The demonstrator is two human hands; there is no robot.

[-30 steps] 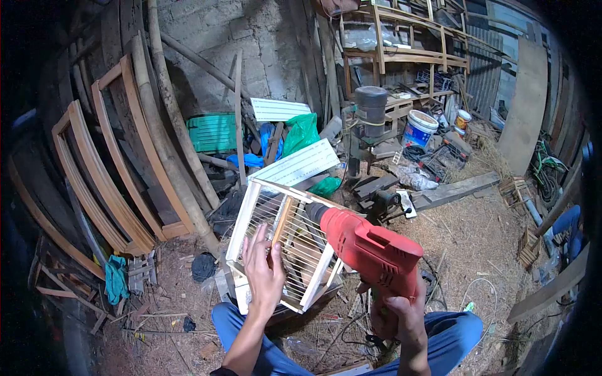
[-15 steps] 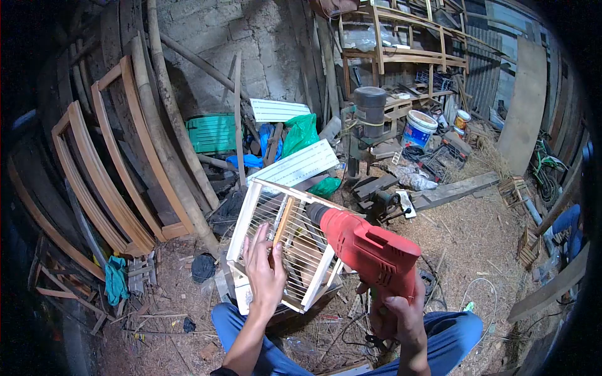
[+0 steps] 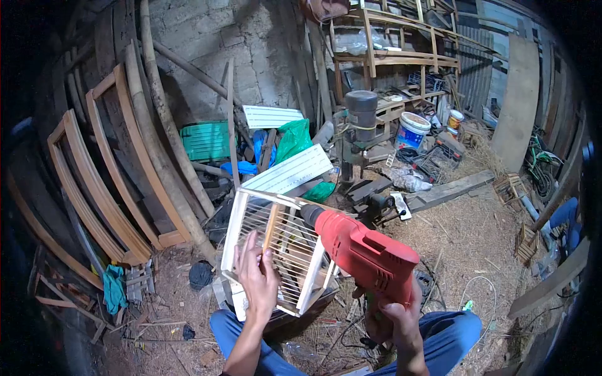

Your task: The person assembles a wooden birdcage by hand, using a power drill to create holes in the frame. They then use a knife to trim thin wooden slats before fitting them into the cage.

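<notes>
My right hand (image 3: 399, 323) is wrapped round the handle of a red power drill (image 3: 367, 247), whose dark chuck points up and left. The chuck overlaps the top edge of a small wooden cage (image 3: 311, 283) with thin parallel bars, tilted between my knees. Down the barred side runs an orange-brown wooden strip (image 3: 272, 227). Beside the strip's lower end is my left hand (image 3: 258, 279), its fingers raised and thumb apart, right at the bars. Its fingers partly hide the cage's lower left.
Wooden frames (image 3: 135, 156) lean on the left wall. Ahead lie white slatted panels (image 3: 288, 170), a green crate (image 3: 207, 141) and a bench drill (image 3: 362, 116). A paint bucket (image 3: 414, 130) stands behind a plank (image 3: 451, 190). Cables and wood scraps litter the ground.
The whole view has shifted slightly, with the background moving left. My left hand's fingers have bent a little, while the drill keeps nearly the same position over the cage's top edge.
</notes>
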